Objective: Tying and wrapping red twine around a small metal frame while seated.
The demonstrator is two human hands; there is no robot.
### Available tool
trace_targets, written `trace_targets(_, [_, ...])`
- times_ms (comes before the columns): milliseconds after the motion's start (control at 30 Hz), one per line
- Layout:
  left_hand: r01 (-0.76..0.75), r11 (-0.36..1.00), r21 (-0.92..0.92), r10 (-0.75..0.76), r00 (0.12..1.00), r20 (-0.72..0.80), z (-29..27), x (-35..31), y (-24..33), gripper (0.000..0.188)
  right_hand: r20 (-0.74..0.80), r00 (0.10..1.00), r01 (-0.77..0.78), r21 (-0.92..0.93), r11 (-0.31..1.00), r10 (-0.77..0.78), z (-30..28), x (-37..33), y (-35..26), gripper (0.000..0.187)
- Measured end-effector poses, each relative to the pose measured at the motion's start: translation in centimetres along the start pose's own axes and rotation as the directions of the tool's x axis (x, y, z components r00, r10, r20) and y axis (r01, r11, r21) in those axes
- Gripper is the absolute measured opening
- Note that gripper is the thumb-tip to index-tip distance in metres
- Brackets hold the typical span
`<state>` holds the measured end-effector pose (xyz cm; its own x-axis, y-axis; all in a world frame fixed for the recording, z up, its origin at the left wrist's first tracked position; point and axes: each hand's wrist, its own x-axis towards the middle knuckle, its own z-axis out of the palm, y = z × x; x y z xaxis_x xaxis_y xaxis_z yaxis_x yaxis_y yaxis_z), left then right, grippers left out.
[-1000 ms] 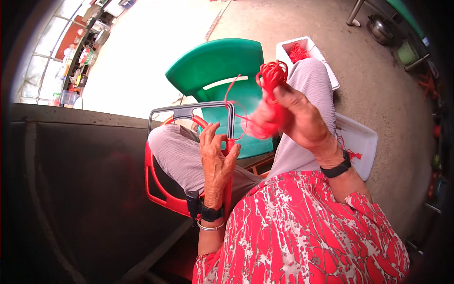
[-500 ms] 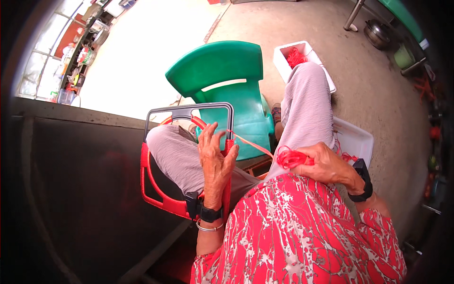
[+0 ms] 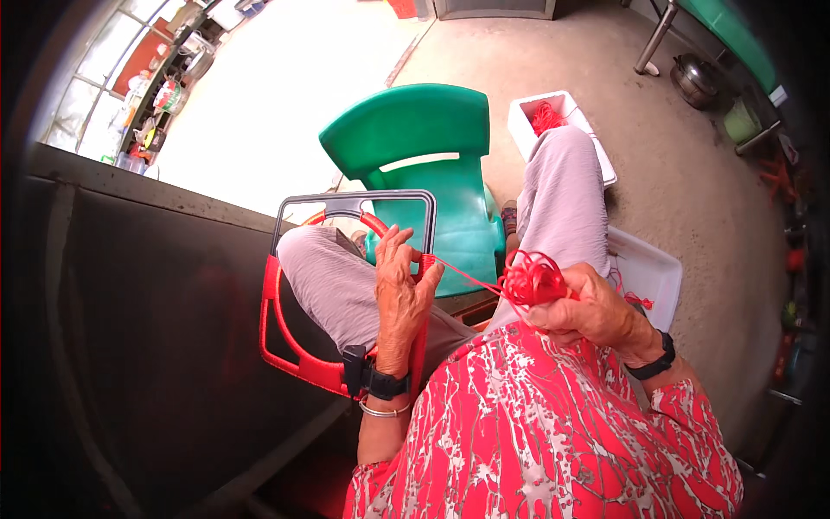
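Note:
A rounded rectangular frame (image 3: 298, 374) with a curved inner piece rests against my left leg. Red cord is wound over much of it, and grey plastic is bare along its top. My left hand (image 3: 402, 290) is closed around the frame's right side bar, fingers and thumb at the upper end of the winding. In my right hand (image 3: 592, 316) is a looped bundle of red cord (image 3: 532, 281), gripped at its lower end above my lap. A strand runs from the bundle across to the bar beside my left thumb.
A green plastic chair (image 3: 437, 190) stands in front of my knees. Beyond my right leg are a white box (image 3: 527, 134) with red cord and a white tray (image 3: 653, 268) with loose strands. A dark panel (image 3: 173, 337) borders my left side. A metal pot (image 3: 694, 80) sits far right.
My right hand has turned, lifting the cord bundle so its loops face up. My left fingers have drawn in at the bar. The whole view has shifted slightly.

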<state>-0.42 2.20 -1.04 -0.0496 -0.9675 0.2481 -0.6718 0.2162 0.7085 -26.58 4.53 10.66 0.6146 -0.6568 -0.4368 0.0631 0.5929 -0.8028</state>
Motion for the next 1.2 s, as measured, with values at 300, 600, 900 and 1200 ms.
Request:
trace_targets(300, [-0.101, 0.984, 0.147, 0.106, 0.994, -0.027, 0.1, 0.4, 1.2, 0.033, -0.084, 0.996, 0.004, 0.037, 0.999, -0.001, -0.8, -1.4, 0.3, 0.022])
trace_targets(600, [-0.103, 0.994, 0.036, 0.104, 0.993, -0.052, 0.9, 0.7, 1.1, 0.009, -0.378, 0.774, 0.202, -0.613, 0.764, -0.509, -7.5, -2.6, 0.2, 0.021])
trace_targets(900, [0.088, 0.982, -0.169, -0.092, 0.996, -0.018, 1.5, 1.0, -0.4, 0.015, -0.520, 0.378, 0.888, 0.438, 0.141, -0.765, -25.3, -4.7, -9.9, 0.013])
trace_targets(1200, [0.092, 0.981, -0.172, -0.105, 0.992, -0.067, 1.2, 1.5, 0.3, 0.013, -0.979, 0.088, 0.968, 0.040, 0.250, -0.184, -36.3, -2.0, -8.1, 0.031])
